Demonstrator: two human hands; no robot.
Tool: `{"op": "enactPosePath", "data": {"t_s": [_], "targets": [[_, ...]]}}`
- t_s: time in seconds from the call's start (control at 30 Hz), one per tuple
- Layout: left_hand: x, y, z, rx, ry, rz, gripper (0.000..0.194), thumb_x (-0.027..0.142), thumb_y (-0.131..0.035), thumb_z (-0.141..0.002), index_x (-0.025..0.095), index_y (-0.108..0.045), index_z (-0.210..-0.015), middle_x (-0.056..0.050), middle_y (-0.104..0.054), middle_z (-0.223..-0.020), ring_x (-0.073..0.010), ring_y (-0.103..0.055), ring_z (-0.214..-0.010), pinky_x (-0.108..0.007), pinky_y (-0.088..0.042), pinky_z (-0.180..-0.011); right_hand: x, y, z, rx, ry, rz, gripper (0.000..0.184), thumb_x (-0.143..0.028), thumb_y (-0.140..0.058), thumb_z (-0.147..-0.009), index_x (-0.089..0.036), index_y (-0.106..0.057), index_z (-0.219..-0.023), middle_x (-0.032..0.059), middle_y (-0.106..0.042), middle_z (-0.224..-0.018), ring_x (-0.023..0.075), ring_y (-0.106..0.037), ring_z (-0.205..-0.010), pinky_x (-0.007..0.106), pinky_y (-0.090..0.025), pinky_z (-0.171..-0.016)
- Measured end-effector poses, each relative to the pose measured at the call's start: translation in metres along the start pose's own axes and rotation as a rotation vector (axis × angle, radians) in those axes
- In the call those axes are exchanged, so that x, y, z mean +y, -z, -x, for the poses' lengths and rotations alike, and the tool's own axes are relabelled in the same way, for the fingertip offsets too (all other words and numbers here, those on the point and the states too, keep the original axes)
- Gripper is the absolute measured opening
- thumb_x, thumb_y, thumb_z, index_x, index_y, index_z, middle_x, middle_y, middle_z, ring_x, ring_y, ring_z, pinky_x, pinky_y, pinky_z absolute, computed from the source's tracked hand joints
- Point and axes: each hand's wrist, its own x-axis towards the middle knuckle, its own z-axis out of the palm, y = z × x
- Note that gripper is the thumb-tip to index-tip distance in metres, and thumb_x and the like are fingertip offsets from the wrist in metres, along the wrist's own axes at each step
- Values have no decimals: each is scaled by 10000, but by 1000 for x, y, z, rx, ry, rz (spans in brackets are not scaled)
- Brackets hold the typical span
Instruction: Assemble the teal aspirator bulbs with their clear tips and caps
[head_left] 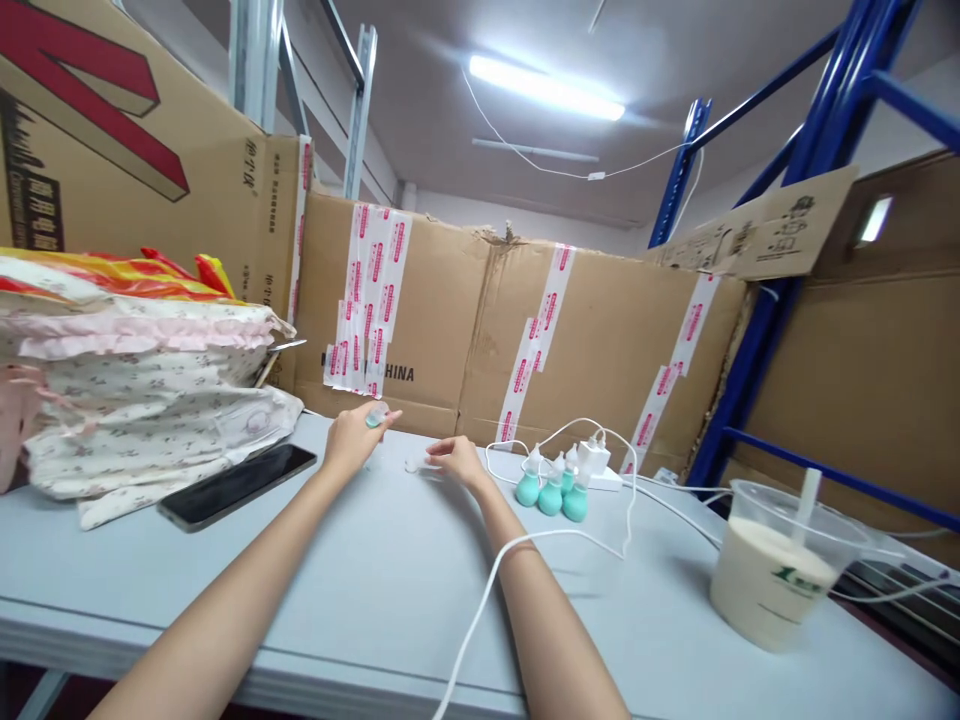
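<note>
We note both forearms (pixel 247 590) extended forward over the table. Left hand (pixel 351 440): fingers closed on a small teal-and-clear piece (pixel 376 414), which sits at the fingertips above the surface. Right hand (pixel 459 460): fingers half bent, held low, with a small clear piece (pixel 412 465) just beside the fingertips; whether they grip it we cannot tell. Containers: at the near right we see a clear plastic cup (pixel 750 505), partly filled with a cream-coloured drink (pixel 754 570), a straw (pixel 806 505) in it; farther off, four teal bulbs (pixel 550 499) with clear tips stand clustered, contents not visible. On the grey table (pixel 360 600) we record a white cable (pixel 570 532) crossing the right forearm, and a dark phone (pixel 238 485) beside a floral cloth bag (pixel 165 390). Beyond, taped cardboard (pixel 427 310) walls the back edge, under a lit ceiling tube (pixel 547 88).
</note>
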Motion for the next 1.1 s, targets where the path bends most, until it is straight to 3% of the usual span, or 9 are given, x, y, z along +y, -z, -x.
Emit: {"op": "enactPosePath", "data": {"t_s": [0.17,0.27,0.43,0.63,1.1], "targets": [[0,0,-1,11,54,68,267,438,-434,-800,236,-600,-746,30,-602,-543,-163,-555,-601,-223,-341,-601,2,-9,4,84,80,283,138,-323,-697,-642,-253,-697,-761,-18,-689,-824,134,-620,-779,229,-430,-697],[1,-1,0,-13,36,58,271,438,-428,-799,230,-582,-721,27,-597,-540,-162,-548,-592,-221,-334,-596,2,-15,8,81,86,335,174,-393,-664,-674,-260,-687,-784,-27,-680,-820,116,-608,-745,212,-392,-649],[3,0,2,-8,11,8,321,441,-410,-808,215,-515,-606,19,-580,-530,-156,-529,-580,-221,-309,-580,-5,-22,12,39,19,397,127,-331,-657,-683,-256,-669,-785,-35,-686,-799,113,-613,-751,208,-364,-625],[1,1,3,43,47,-31,344,454,-394,-814,217,-506,-590,10,-571,-530,-162,-521,-587,-227,-290,-568,-8,-22,9,-8,-92,513,188,-288,-736,-573,-249,-671,-745,-14,-693,-795,149,-631,-777,224,-372,-618],[-6,-3,0,16,38,-95,377,500,-390,-803,220,-539,-599,-4,-593,-537,-179,-552,-615,-239,-293,-559,-17,-31,19,28,-132,557,224,-341,-695,-651,-248,-646,-848,20,-674,-902,175,-618,-861,247,-383,-665]]}}
